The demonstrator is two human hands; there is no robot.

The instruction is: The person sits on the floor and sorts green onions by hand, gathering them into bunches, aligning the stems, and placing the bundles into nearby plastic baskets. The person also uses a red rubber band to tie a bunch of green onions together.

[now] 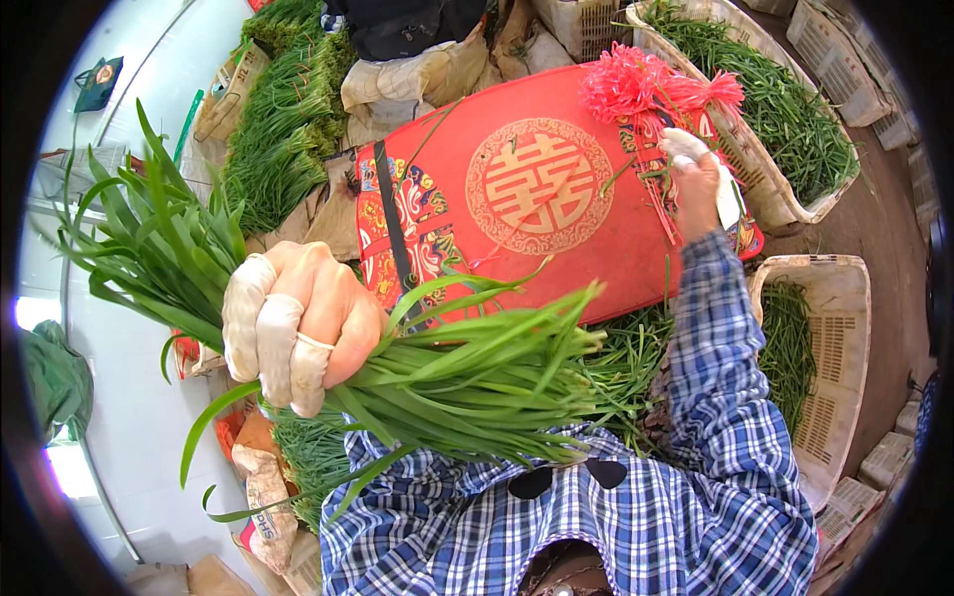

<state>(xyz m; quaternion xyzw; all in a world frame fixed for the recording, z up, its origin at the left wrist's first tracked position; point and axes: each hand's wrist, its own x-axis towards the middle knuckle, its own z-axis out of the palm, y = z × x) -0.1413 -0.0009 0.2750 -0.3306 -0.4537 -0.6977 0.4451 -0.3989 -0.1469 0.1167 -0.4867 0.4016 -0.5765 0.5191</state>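
My left hand [305, 320], with white finger cots on several fingers, is closed around a thick bunch of flat-leaved greens [477, 372], likely garlic chives. The leaf tips [149, 246] spread to the upper left, and the stem ends point right, above my lap. Farther off, my right hand [695, 179], also wearing finger cots, is at the right end of a red padded board or case [440, 164] with a round gold emblem. Its fingertips are beside pink plastic tie strips [633, 82]. Whether they pinch a strip cannot be made out.
Bundled greens [287, 141] are stacked at the upper left. Plastic crates of loose greens stand at the upper right [842, 186] and right [835, 357]. More greens [633, 350] lie under the board's near edge. A black bag [417, 30] sits beyond it.
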